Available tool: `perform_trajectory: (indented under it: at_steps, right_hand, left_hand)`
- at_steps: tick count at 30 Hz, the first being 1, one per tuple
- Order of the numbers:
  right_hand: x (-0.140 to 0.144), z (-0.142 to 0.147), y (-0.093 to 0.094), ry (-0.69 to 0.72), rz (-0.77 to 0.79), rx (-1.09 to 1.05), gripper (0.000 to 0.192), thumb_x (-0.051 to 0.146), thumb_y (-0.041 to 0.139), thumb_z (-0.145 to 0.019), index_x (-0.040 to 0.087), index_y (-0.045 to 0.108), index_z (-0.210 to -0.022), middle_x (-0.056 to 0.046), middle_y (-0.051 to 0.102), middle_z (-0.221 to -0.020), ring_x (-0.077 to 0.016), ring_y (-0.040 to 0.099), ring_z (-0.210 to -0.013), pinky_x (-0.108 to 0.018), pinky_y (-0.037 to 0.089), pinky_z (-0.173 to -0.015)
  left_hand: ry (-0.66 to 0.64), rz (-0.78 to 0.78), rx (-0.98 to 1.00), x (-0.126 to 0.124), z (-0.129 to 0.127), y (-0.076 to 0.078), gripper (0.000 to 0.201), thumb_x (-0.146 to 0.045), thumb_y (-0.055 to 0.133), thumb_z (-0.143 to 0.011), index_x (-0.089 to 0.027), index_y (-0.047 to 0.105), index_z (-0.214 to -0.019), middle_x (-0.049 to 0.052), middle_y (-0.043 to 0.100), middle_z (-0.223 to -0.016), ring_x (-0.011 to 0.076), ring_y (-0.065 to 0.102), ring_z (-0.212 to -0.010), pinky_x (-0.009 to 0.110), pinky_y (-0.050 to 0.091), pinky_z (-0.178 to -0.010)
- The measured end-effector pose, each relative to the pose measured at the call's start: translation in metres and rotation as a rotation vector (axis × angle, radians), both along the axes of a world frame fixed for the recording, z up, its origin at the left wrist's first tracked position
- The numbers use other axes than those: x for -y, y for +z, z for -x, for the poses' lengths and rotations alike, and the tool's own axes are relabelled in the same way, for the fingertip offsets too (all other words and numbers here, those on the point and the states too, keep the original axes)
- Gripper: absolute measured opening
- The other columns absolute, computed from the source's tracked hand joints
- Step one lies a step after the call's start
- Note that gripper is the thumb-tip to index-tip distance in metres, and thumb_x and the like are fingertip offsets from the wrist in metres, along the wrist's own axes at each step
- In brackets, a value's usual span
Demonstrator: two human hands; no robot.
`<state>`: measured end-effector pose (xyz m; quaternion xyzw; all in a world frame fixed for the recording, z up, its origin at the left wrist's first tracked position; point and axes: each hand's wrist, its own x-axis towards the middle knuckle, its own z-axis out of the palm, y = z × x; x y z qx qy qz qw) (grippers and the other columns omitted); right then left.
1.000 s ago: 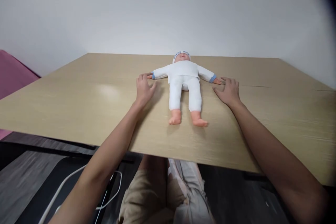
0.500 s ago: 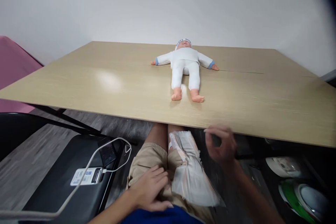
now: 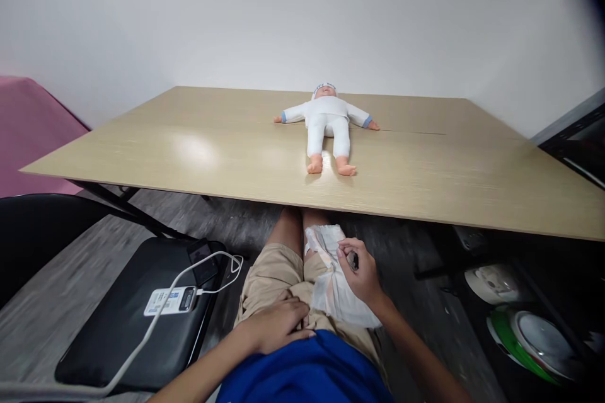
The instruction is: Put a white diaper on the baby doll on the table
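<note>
A baby doll (image 3: 328, 124) in white clothes and a cap lies on its back on the wooden table (image 3: 227, 151), arms spread. A folded white diaper (image 3: 333, 283) lies on my lap below the table edge. My right hand (image 3: 357, 271) rests on the diaper with its fingers curled over the top edge. My left hand (image 3: 276, 324) lies flat on my thigh beside the diaper, holding nothing. Both hands are well away from the doll.
A black chair seat (image 3: 127, 327) at my left carries a phone, a power bank (image 3: 170, 300) and a white cable. A pink surface (image 3: 28, 132) is at far left. Bowls and a green-rimmed container (image 3: 529, 334) sit on the floor at right.
Both hands have left the table beside the doll and dropped to my lap. The right hand has settled on the diaper; the left lies on my thigh. The view has pulled back.
</note>
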<state>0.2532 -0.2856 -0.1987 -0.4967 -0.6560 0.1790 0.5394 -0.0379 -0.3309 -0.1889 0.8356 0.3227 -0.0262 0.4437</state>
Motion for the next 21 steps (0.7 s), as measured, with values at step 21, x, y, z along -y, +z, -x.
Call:
perform_trajectory:
  at_steps: [21]
  right_hand:
    - [-0.012,-0.007,-0.035,-0.108,0.264,-0.259,0.03,0.05,0.07,-0.11,0.022,0.068,-0.12,-0.008,0.076,-0.106,-0.0174,0.075,-0.089,-0.027,0.062,-0.075]
  left_hand:
    - [0.25,0.512,0.441,0.001,-0.016,-0.018,0.026,-0.031,0.066,-0.095,-0.022,0.043,-0.087,-0.004,0.041,-0.085,0.0152,0.038,-0.082,0.031,0.033,-0.077]
